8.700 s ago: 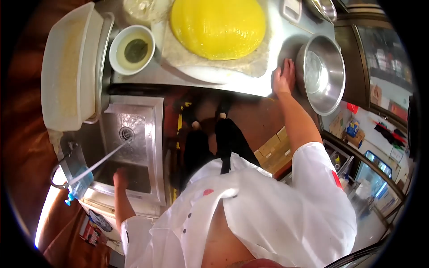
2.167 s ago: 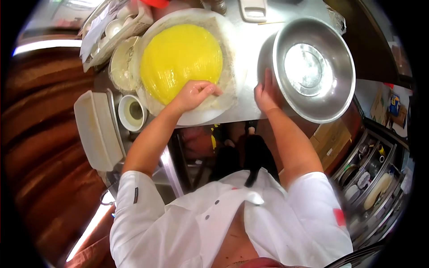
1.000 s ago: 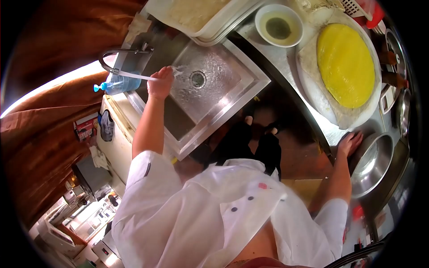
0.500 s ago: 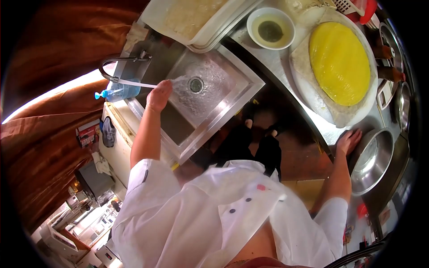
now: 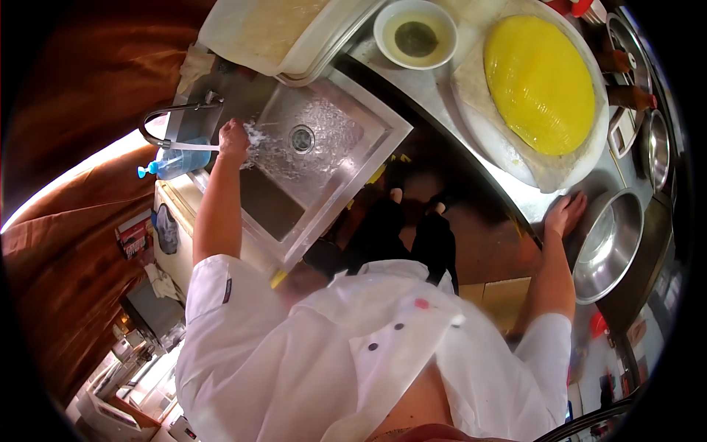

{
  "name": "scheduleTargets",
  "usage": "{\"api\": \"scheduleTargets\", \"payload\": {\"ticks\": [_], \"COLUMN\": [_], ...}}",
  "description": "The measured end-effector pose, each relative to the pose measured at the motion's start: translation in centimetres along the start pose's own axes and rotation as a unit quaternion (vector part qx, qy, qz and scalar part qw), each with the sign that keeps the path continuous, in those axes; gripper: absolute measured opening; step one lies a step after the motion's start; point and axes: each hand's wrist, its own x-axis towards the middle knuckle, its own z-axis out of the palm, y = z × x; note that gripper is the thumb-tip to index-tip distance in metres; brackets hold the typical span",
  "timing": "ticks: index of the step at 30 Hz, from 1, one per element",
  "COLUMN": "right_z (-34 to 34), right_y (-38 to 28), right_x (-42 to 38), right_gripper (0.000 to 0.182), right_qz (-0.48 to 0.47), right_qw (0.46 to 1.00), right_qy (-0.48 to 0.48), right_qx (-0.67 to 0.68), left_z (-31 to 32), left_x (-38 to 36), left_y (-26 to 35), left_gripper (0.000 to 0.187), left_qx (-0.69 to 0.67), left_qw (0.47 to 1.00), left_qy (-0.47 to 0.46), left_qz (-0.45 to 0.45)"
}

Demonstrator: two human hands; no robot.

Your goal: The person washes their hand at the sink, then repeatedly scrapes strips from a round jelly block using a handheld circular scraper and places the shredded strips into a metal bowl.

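My left hand is under the stream of water from the curved tap, over the steel sink; water splashes off it toward the drain. Its fingers look curled and hold nothing I can see. My right hand rests flat on the steel counter, fingers apart, touching the rim of a large steel bowl. A yellow dome of dough lies on a cloth on a round white tray.
A small white bowl with dark liquid stands beyond the sink. A white plastic tub sits at the sink's far side. A blue-capped bottle stands by the tap. Bottles and more steel bowls line the right edge.
My left hand left the yellow dough, swung to the sink and has since moved closer to the tap's spout. My right hand stays by the steel bowl.
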Motion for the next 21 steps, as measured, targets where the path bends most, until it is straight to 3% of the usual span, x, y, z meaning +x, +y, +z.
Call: {"api": "scheduleTargets", "payload": {"ticks": [2, 5, 6, 9, 10, 12, 13, 14, 16, 17, 19, 21], "right_z": [-0.2, -0.1, 0.0, -0.1, -0.4, -0.1, 0.0, -0.5, -0.1, -0.4, -1.0, -0.3], "right_y": [-0.2, -0.1, -0.1, -0.2, -0.7, -0.3, 0.0, -0.5, -0.5, -0.9, -1.6, -1.1], "right_x": [-0.1, 0.0, 0.0, 0.0, -0.2, -0.2, -0.2, -0.5, -0.1, -0.1, -0.2, -0.2], "right_gripper": [0.059, 0.059, 0.059, 0.057, 0.057, 0.057, 0.057, 0.057, 0.057, 0.056, 0.055, 0.056], "right_qz": [-0.003, -0.006, -0.008, -0.002, -0.005, -0.016, -0.010, -0.008, -0.001, 0.011, 0.035, 0.038], "right_qw": [1.000, 1.000, 1.000, 1.000, 1.000, 0.999, 1.000, 1.000, 1.000, 1.000, 0.999, 0.999], "right_qy": [0.003, 0.007, 0.010, 0.011, 0.015, 0.029, 0.019, 0.015, 0.021, 0.008, -0.012, 0.000], "right_qx": [0.000, 0.004, 0.005, -0.010, -0.004, 0.007, -0.003, 0.002, 0.002, 0.007, 0.010, 0.019], "left_z": [-1.0, -4.1, -5.3, -7.4, -5.5, 2.7, 6.3, 9.8, 10.9, 9.9, 6.8, 3.1], "left_x": [-1.8, -5.9, -7.8, -12.6, -11.7, -10.2, -11.2, -12.4, -15.4, -15.3, -15.6, -16.1], "left_y": [1.5, 5.6, 8.9, 15.3, 11.7, 1.1, -1.8, -4.4, -1.5, 0.1, 5.2, 11.7], "left_gripper": [0.015, 0.018, 0.024, 0.028, 0.032, 0.029, 0.033, 0.038, 0.032, 0.032, 0.033, 0.035], "left_qx": [-0.331, -0.487, -0.070, 0.069, 0.063, 0.044, 0.159, 0.292, 0.261, 0.135, -0.120, -0.396], "left_qw": [0.942, 0.866, 0.991, 0.977, 0.967, 0.974, 0.979, 0.928, 0.917, 0.955, 0.971, 0.880], "left_qy": [-0.023, -0.104, -0.045, 0.067, 0.126, 0.068, -0.074, -0.231, -0.297, -0.264, -0.207, -0.227], "left_qz": [-0.044, -0.045, 0.100, 0.191, 0.211, 0.213, 0.106, 0.029, 0.047, 0.025, -0.026, -0.133]}}
